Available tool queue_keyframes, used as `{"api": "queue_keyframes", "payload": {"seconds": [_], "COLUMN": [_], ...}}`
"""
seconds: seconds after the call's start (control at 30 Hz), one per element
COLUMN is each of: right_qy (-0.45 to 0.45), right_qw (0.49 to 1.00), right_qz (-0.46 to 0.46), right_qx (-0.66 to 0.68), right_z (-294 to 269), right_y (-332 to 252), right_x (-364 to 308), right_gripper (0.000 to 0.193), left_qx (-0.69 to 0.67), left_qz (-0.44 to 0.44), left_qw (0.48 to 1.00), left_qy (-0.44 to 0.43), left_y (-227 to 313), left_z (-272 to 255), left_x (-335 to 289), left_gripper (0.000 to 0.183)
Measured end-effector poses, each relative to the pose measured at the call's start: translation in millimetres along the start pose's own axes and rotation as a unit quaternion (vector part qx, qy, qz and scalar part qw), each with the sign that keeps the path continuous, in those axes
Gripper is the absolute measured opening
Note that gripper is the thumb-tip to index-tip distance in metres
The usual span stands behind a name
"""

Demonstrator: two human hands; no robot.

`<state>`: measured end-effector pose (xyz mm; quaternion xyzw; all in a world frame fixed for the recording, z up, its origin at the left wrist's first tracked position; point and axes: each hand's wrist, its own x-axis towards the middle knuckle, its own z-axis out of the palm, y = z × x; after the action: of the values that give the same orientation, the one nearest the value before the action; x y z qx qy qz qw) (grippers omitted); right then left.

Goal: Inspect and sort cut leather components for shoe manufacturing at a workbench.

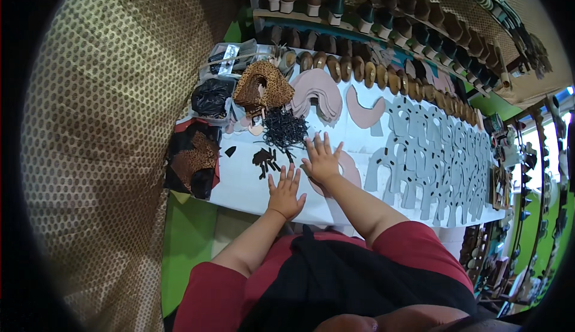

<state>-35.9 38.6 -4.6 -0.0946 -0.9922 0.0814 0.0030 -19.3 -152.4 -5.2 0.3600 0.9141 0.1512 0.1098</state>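
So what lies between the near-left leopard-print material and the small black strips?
The head view shows one small black piece there, left of the black strips.

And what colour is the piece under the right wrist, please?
The piece is pale pink; head view.

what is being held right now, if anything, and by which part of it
Nothing is held: the left hand and the right hand are both open, palms down, fingers spread.
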Motion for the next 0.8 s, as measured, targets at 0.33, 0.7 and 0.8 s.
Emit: {"api": "queue_keyframes", "payload": {"seconds": [0.33, 0.7, 0.8], "right_qy": [0.003, 0.014, 0.030], "right_qw": [1.000, 0.995, 0.997], "right_qz": [-0.012, 0.060, 0.043], "right_qx": [0.017, 0.083, 0.062], "right_z": [12.8, 22.5, 19.1], "right_y": [9.2, -19.5, -27.5], "right_x": [4.1, 21.5, 19.2], "right_gripper": [0.075, 0.078, 0.082], "left_qx": [-0.038, 0.042, 0.045], "left_qz": [0.042, -0.073, -0.076], "left_qw": [0.994, 0.989, 0.993], "left_qy": [0.090, 0.121, 0.084], "left_y": [-18.3, -147.4, -144.0], "left_z": [11.1, -42.7, -49.7], "left_x": [-10.0, -30.8, -26.4], "left_gripper": [0.085, 0.090, 0.089]}}
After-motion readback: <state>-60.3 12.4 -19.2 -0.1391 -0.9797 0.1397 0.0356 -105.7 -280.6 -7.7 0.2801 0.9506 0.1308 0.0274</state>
